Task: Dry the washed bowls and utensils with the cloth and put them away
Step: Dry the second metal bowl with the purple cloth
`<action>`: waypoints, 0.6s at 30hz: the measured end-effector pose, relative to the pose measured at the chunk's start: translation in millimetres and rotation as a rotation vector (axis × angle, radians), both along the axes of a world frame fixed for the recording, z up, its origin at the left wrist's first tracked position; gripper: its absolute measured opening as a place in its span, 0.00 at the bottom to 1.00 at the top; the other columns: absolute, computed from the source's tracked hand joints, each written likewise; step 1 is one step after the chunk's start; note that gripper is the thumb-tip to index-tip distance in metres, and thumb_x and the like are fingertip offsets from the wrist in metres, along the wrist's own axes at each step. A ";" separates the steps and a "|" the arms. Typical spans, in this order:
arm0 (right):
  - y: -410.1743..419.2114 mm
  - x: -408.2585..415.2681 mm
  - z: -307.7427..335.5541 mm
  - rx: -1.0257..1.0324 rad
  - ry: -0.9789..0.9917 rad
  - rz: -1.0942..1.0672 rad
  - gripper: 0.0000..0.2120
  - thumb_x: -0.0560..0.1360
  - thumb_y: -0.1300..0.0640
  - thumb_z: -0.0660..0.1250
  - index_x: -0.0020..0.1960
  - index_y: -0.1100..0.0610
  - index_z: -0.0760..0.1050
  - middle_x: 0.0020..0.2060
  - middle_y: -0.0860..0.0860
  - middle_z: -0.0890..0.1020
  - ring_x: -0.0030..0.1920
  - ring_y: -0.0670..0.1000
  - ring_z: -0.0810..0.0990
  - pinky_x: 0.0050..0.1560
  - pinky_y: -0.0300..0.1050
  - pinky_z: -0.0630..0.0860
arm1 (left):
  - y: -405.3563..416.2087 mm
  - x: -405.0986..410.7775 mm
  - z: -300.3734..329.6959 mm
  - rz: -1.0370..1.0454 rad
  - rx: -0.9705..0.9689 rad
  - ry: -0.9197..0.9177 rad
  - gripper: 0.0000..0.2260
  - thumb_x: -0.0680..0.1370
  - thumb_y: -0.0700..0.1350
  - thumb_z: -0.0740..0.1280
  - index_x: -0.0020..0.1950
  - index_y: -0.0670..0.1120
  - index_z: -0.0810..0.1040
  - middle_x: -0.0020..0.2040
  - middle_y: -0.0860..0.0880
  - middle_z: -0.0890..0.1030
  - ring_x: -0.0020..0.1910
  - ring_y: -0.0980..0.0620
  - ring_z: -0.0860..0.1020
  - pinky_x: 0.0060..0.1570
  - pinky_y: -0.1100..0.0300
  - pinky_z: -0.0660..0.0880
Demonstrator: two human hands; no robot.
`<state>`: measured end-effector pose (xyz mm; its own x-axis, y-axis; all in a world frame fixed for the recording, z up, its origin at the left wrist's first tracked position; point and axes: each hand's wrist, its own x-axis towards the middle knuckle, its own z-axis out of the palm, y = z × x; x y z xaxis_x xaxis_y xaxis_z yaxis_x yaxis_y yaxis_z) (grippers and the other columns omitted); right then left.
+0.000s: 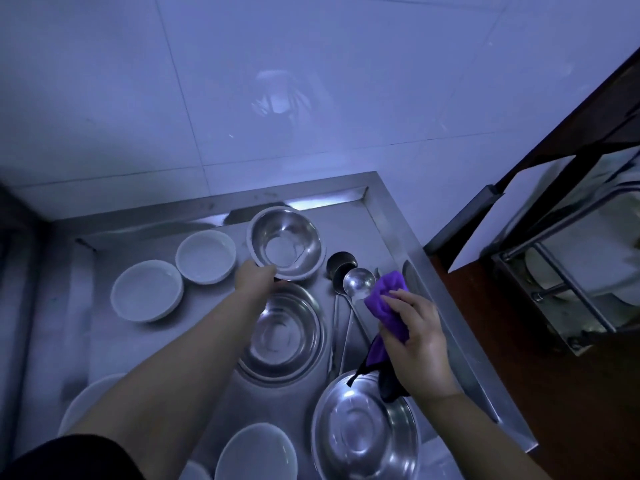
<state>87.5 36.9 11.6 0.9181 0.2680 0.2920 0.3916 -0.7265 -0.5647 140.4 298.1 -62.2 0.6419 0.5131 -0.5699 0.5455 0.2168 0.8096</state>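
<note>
Overhead, left hand (255,277) gripping shiny round steel bowl (285,244) rim, right hand (414,332) clutching fuzzy purple cloth (384,306)

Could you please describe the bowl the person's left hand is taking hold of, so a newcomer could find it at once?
Start at the far corner of the steel counter by the tiled wall. The steel bowl nearest that corner is it, with the left hand gripping its near rim. Unlike the two white bowls on its left, it is shiny metal and tilted.

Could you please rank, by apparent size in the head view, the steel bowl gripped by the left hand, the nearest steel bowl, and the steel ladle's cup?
1. Nearest steel bowl, though nearness inflates it
2. Gripped steel bowl
3. Steel ladle's cup
</note>
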 end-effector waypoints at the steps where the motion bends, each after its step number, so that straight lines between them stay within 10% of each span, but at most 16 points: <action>1: 2.0 -2.0 3.2 0.009 0.001 0.015 0.21 0.64 0.73 0.76 0.56 0.62 0.80 0.55 0.52 0.76 0.57 0.53 0.73 0.59 0.45 0.68 | 4.1 -11.4 3.6 -0.011 0.043 0.001 0.06 0.66 0.37 0.63 0.40 0.40 0.78 0.38 0.41 0.80 0.41 0.42 0.80 0.46 0.46 0.79; 13: 23.6 -22.9 42.7 0.055 -0.064 0.313 0.19 0.66 0.71 0.75 0.57 0.63 0.79 0.53 0.56 0.79 0.56 0.51 0.72 0.57 0.46 0.69 | 19.8 -164.7 90.9 0.083 0.335 -0.064 0.09 0.60 0.39 0.67 0.39 0.39 0.77 0.36 0.40 0.81 0.39 0.39 0.82 0.39 0.45 0.81; 18: 34.6 -33.0 51.3 0.117 -0.086 0.431 0.19 0.66 0.69 0.75 0.57 0.61 0.80 0.53 0.56 0.79 0.55 0.50 0.72 0.62 0.35 0.65 | 7.7 -219.3 122.1 0.133 0.653 -0.039 0.09 0.68 0.46 0.61 0.34 0.40 0.71 0.30 0.43 0.73 0.31 0.47 0.70 0.32 0.55 0.64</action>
<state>54.5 71.5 62.9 0.7013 0.5810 0.4130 0.6932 -0.4206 -0.5853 -78.8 305.8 59.9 0.5634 0.8210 -0.0927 0.5156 -0.2618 0.8158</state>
